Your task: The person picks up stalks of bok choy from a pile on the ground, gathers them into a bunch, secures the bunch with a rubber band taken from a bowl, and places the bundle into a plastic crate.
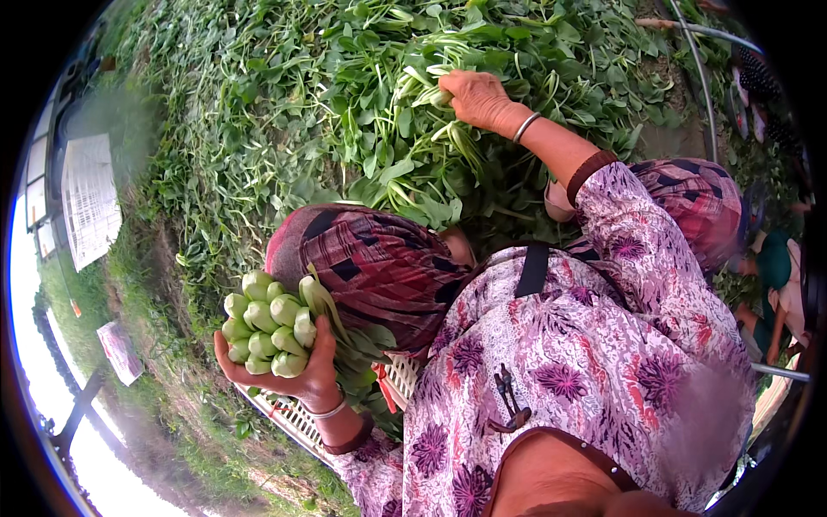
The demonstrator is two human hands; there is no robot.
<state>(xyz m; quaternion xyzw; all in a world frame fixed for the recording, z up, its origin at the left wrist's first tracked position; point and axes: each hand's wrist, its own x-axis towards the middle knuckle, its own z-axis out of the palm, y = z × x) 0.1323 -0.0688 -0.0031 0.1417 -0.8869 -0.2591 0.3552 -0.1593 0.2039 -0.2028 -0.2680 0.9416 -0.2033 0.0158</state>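
Observation:
My left hand [310, 375], at the lower left, holds a bundle of leafy green stalks [271, 323], their pale cut ends facing up and their leaves trailing back over my knee and a basket. At the upper middle, my right hand [475, 97] has its fingers closed around the pale stem ends of some leafy greens [420, 87] lying on a wide spread of green leaves and stalks [387, 123]. The fingertips of that hand are partly hidden among the stems. Both wrists wear silver-coloured bangles.
A white slatted plastic basket [291, 417] with greens in it is under my left forearm, beside my left knee [362, 265]. A curved metal pipe [701, 77] stands at the upper right. People [778, 284] are at the far right. White sheets [90, 200] show at the left.

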